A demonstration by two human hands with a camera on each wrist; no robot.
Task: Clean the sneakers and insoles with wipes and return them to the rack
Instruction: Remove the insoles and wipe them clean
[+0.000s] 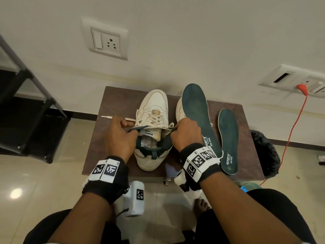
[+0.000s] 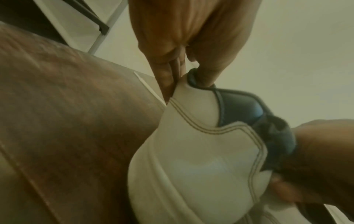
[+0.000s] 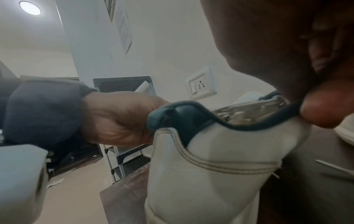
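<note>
A cream sneaker [image 1: 153, 155] with a dark green collar stands heel toward me on the brown table [image 1: 98, 152]. My left hand [image 1: 121, 132] pinches the collar's left edge [image 2: 193, 78]. My right hand [image 1: 184, 132] pinches the right edge [image 3: 295, 109], spreading the opening. Pale lining shows inside the sneaker [image 3: 210, 174]. A second sneaker [image 1: 179, 110] is mostly hidden behind a large green insole [image 1: 197, 113] leaning on it. Another green insole [image 1: 228, 140] lies flat at the right. No wipes are visible.
A black shoe rack [image 1: 26, 110] stands at the left on the tiled floor. A black bag [image 1: 265, 152] sits by the table's right edge. An orange cable [image 1: 297, 120] hangs from a wall socket. A loose lace tip [image 1: 109, 117] lies behind my left hand.
</note>
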